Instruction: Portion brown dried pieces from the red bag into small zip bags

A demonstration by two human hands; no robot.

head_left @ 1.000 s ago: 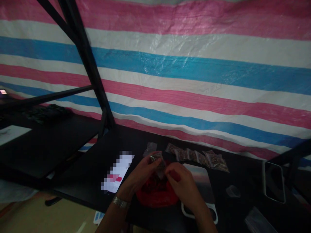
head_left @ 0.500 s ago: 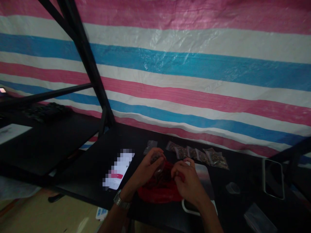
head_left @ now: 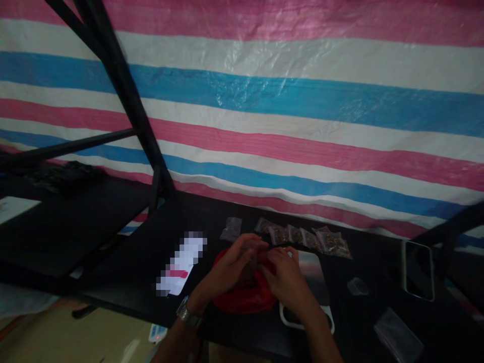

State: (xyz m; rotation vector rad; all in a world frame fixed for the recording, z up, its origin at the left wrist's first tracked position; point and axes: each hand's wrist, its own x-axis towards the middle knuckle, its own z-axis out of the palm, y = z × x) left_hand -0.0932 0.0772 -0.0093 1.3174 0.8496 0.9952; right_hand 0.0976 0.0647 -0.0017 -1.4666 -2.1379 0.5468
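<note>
A red plastic bag (head_left: 245,301) stands open on the black table, with dark contents partly hidden by my hands. Over its mouth, my left hand (head_left: 235,264) curls its fingers round a small clear plastic bag, which shows only faintly. My right hand (head_left: 284,275) is close against it at the bag's right side, fingers bent and pressed together; what they pinch is hidden. A kitchen scale (head_left: 314,272) with a metal top lies partly under my right forearm. Behind my hands, several small clear bags of brown dried bits (head_left: 280,234) lie in a row.
A lit phone (head_left: 183,267) lies left of my hands, another phone (head_left: 418,270) far right. A clear scoop-like piece (head_left: 357,286) and a stack of clear bags (head_left: 399,335) are at right. One clear bag (head_left: 231,229) lies behind. A black post (head_left: 132,101) rises before striped sheeting (head_left: 302,111).
My hands have come together over the red bag; my right hand has moved left towards my left hand. The small clear bag in my left hand is now more hidden. The view has shifted slightly.
</note>
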